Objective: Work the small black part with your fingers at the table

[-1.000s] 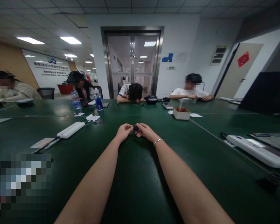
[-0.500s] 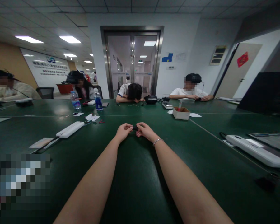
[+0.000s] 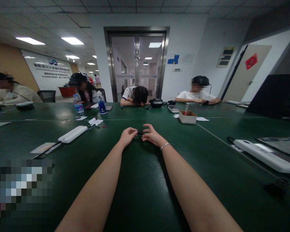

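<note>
A small black object (image 3: 140, 132), too small to identify, is held just above the green table (image 3: 140, 180), near the middle of the view. My left hand (image 3: 128, 136) pinches its left end between thumb and fingertips. At its right end is my right hand (image 3: 152, 135), with the index finger raised and the fingers apart; whether a fingertip still touches the object I cannot tell. A silver bracelet (image 3: 165, 146) circles my right wrist.
White power strips lie left (image 3: 72, 134) and right (image 3: 265, 156). Farther off stand bottles (image 3: 102, 105), paper scraps (image 3: 95, 121) and a small open box (image 3: 188, 118). Several people sit around the table, one with the head down (image 3: 140, 95).
My right hand has loosened and shifted slightly right, its index finger lifting off the black object. My left hand has kept its pinch in the same place.
</note>
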Tool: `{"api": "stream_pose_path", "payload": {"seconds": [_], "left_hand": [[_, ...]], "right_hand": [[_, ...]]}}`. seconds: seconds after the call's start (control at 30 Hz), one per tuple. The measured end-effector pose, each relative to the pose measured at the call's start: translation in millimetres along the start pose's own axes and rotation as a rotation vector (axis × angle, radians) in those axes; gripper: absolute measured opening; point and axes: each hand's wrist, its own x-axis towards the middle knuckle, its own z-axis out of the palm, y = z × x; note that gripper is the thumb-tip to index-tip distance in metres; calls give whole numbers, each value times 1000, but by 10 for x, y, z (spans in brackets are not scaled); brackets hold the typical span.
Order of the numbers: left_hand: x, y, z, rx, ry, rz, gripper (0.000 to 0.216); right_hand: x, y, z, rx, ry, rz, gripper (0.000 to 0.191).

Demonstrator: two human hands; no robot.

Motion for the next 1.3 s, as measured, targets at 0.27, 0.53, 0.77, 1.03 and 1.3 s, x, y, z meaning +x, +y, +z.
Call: {"api": "stream_pose_path", "payload": {"seconds": [0.27, 0.53, 0.77, 1.03, 1.3], "left_hand": [[-8, 13, 3, 13, -8, 11, 19], [-8, 24, 12, 22, 12, 6, 18], [9, -16, 1, 35, 8, 18, 19], [8, -11, -2, 22, 11, 11, 23], [30, -63, -8, 117, 8, -6, 30]], "right_hand": [[75, 60, 3, -81, 32, 75, 21], [41, 47, -23, -17, -3, 44, 34], [55, 48, -4, -65, 12, 40, 17], [67, 48, -13, -51, 11, 74, 16], [4, 16, -26, -17, -54, 29, 16]]}}
